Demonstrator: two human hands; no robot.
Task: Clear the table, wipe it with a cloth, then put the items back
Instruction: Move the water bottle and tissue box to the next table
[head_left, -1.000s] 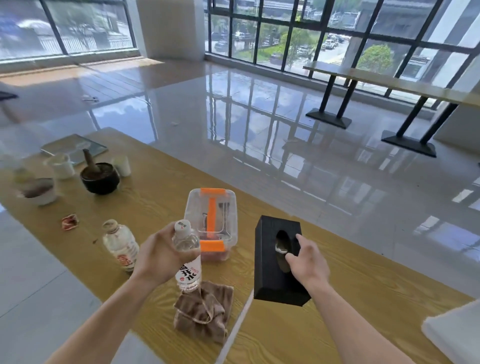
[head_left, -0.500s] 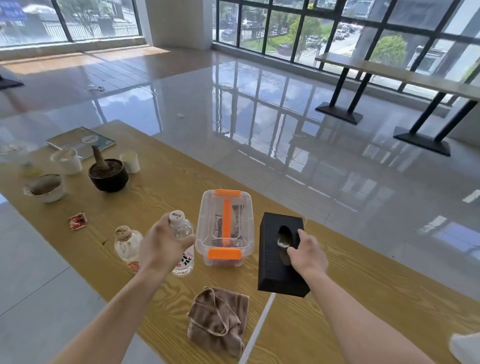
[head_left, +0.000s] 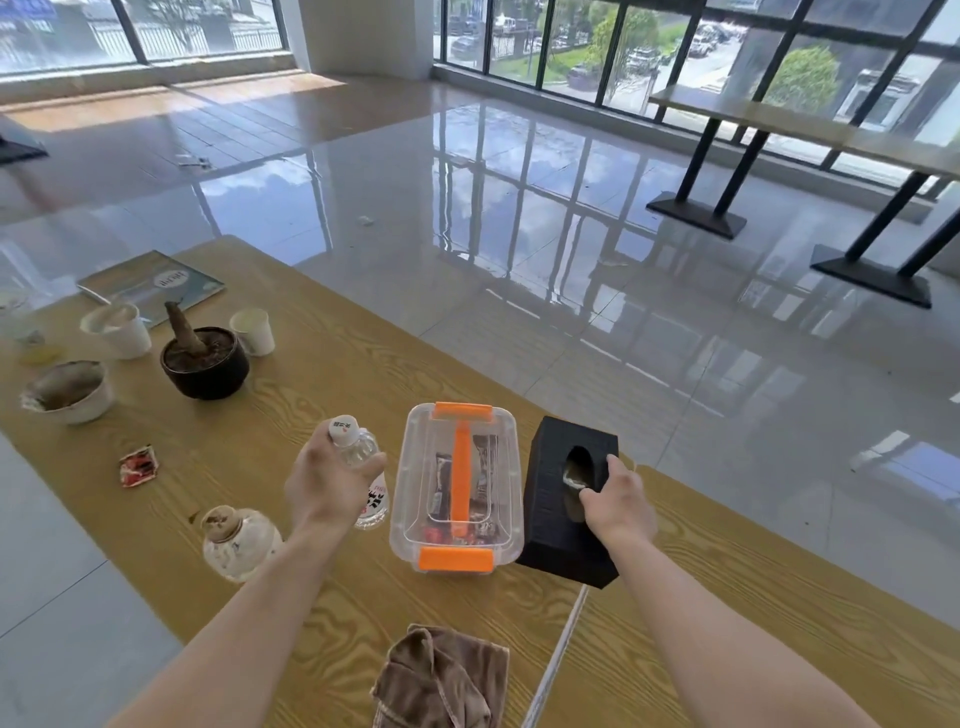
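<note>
My left hand (head_left: 327, 480) grips a clear water bottle (head_left: 358, 452) with a white cap, standing on the wooden table (head_left: 322, 364) left of a clear plastic box (head_left: 457, 488) with orange latches. My right hand (head_left: 618, 504) holds a black tissue box (head_left: 550, 493), fingers in its top opening; the box rests on the table right of the plastic box. A crumpled brown cloth (head_left: 441, 675) lies at the near edge between my arms. A second, rounder bottle (head_left: 239, 540) stands left of my left forearm.
At the far left stand a black bowl with a pestle (head_left: 205, 364), two paper cups (head_left: 122, 332) (head_left: 254, 330), a white bowl (head_left: 67, 392) and a booklet (head_left: 150, 283). A red wrapper (head_left: 137, 465) lies near the left edge. Another table (head_left: 810, 130) stands across the glossy floor.
Both hands moved forward and down: the water bottle and the tissue box went from above the cloth to beside the plastic box, on the table. My view shifted forward.
</note>
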